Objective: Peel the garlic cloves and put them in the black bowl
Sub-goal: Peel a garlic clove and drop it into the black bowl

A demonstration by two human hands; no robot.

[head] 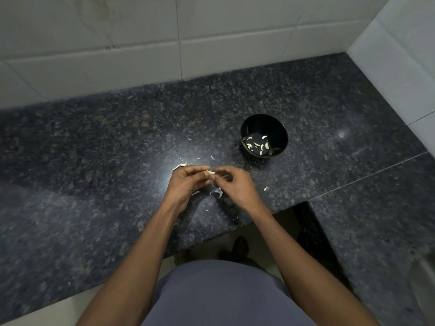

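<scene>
The counter [94,142] is dark speckled granite, and it meets white wall tiles [141,55] at 12 o'clock and at 3 o'clock, making a corner. A seam crosses the stone on the right. Above the middle, the left hand [188,182] and the right hand [235,184] come together; their curled fingers pinch one garlic clove [210,172] between them. The black bowl [264,135] stands at 1 o'clock from the hands, well apart, with several peeled cloves [257,143] inside. Small skin pieces [219,192] lie around the hands. An unpeeled clove [179,166] lies at 10 o'clock, just beside the left hand.
</scene>
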